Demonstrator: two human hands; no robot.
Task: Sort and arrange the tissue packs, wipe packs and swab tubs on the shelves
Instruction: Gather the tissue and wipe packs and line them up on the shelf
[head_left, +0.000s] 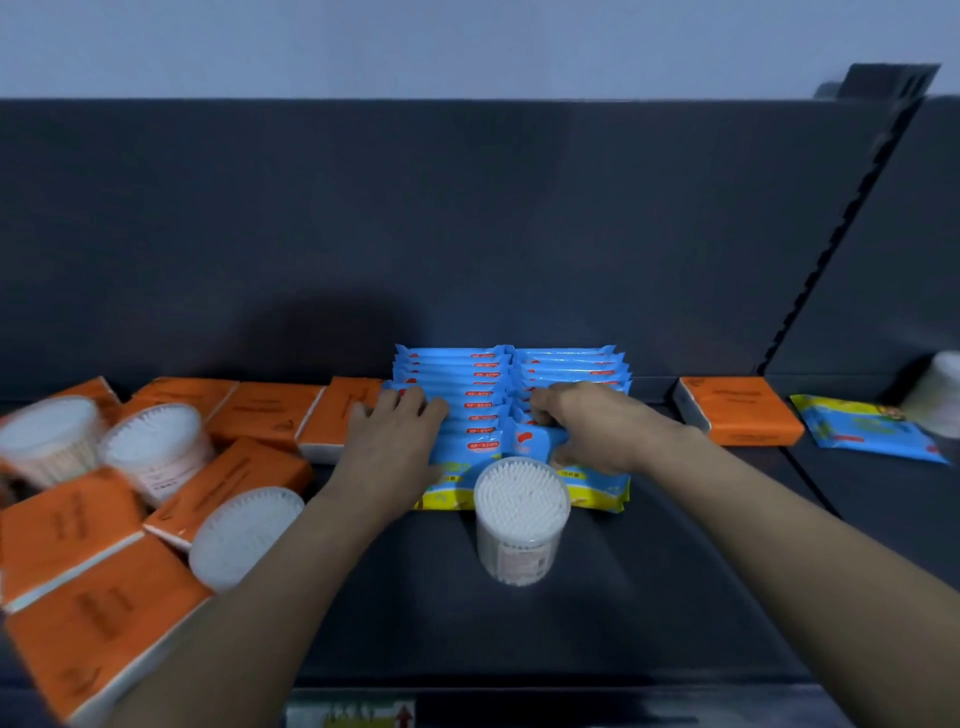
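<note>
Left hand (396, 441), right hand (589, 423) atop wipes (467, 375)

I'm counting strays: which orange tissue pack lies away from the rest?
The orange tissue pack to the right of the blue wipe packs. It lies alone there, while all the other orange packs crowd together left of them.

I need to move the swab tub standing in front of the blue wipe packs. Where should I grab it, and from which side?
Probably best to wrap the round side wall of the swab tub, below the lid, coming from the near side. It stands upright with bare shelf on both flanks, while the wipe packs crowd its back.
</note>
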